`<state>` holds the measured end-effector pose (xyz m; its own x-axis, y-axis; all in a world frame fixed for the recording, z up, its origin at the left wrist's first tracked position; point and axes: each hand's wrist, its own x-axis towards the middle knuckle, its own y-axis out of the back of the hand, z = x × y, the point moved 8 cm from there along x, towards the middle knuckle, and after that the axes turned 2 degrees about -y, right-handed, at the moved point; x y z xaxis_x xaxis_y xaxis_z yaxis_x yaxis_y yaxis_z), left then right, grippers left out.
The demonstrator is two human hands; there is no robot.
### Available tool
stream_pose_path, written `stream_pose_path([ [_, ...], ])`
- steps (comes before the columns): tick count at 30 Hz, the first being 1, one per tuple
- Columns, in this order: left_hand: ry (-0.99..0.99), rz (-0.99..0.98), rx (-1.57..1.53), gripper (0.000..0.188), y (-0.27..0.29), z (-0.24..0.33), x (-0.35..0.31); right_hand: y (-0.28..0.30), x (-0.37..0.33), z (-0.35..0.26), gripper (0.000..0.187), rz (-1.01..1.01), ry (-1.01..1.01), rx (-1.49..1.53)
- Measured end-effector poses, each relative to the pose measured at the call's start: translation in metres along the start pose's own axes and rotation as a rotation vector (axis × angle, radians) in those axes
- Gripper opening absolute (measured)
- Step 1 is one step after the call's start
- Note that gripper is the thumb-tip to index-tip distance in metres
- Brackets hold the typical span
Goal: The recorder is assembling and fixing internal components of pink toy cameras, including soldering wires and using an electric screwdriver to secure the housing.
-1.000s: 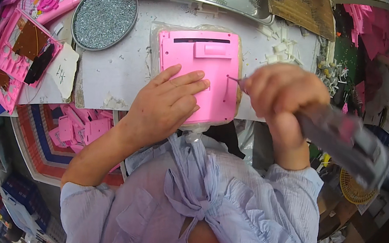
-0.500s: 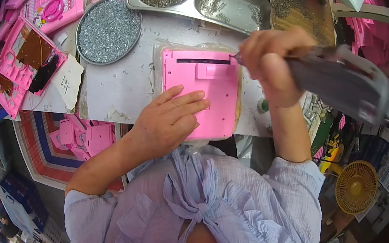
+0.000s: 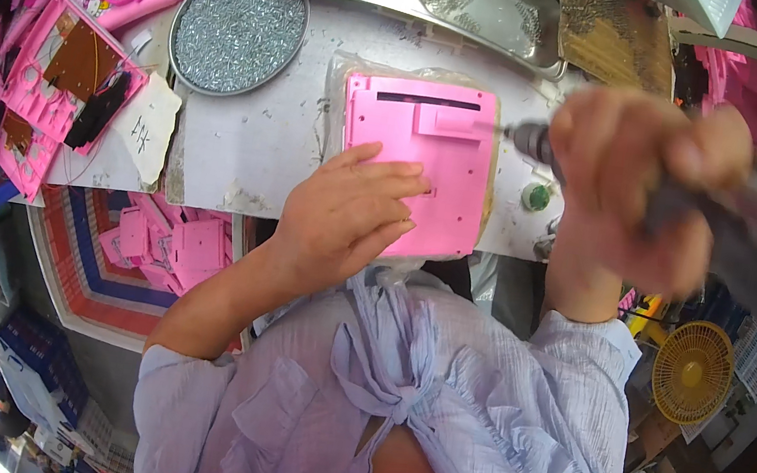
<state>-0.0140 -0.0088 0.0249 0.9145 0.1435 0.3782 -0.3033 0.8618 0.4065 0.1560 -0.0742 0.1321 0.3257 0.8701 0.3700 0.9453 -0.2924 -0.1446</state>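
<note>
A pink plastic casing (image 3: 451, 174) lies on a clear-wrapped pad on the white table, with a dark slot across its far end and several small screw holes. My left hand (image 3: 337, 216) rests on its left side, fingers stretched out flat over the surface. To the right of the casing, my right hand (image 3: 637, 177) is wrapped around a dark electric screwdriver (image 3: 739, 246), both smeared by motion. The driver's tip points left, close to the casing's right edge; whether it touches cannot be made out.
A round dish of silver screws (image 3: 238, 30) stands left of the casing. Beyond are a metal tray (image 3: 441, 16) with small metal parts and a brown board (image 3: 614, 37). Pink shells with wiring (image 3: 80, 74) pile up at left. A green-topped round piece (image 3: 535, 196) sits at right.
My right hand has drawn the screwdriver right and nearer, away from the casing's far right corner. My left hand stays on the casing. The whole view has shifted slightly.
</note>
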Motion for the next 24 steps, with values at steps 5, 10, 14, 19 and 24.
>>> stream_pose_path([
  [5, 0.043, 0.178, -0.001, 0.019, 0.016, -0.001, -0.004, -0.044, -0.011, -0.011, 0.031, -0.073, 0.069, 0.237],
  [10, 0.067, 0.258, -0.139, 0.020, 0.020, -0.008, -0.013, -0.057, -0.011, -0.003, 0.032, -0.047, 0.089, 0.290],
  [14, 0.064, 0.297, -0.218, 0.020, 0.023, -0.011, -0.017, -0.062, -0.009, -0.003, 0.031, -0.012, 0.076, 0.296],
  [19, 0.047, 0.353, -0.201, 0.020, 0.028, -0.010, -0.017, -0.064, -0.003, -0.003, 0.030, 0.019, 0.067, 0.300],
  [24, 0.071, 0.316, -0.179, 0.017, 0.032, -0.010, -0.020, -0.070, -0.001, -0.003, 0.031, 0.002, 0.102, 0.219],
])
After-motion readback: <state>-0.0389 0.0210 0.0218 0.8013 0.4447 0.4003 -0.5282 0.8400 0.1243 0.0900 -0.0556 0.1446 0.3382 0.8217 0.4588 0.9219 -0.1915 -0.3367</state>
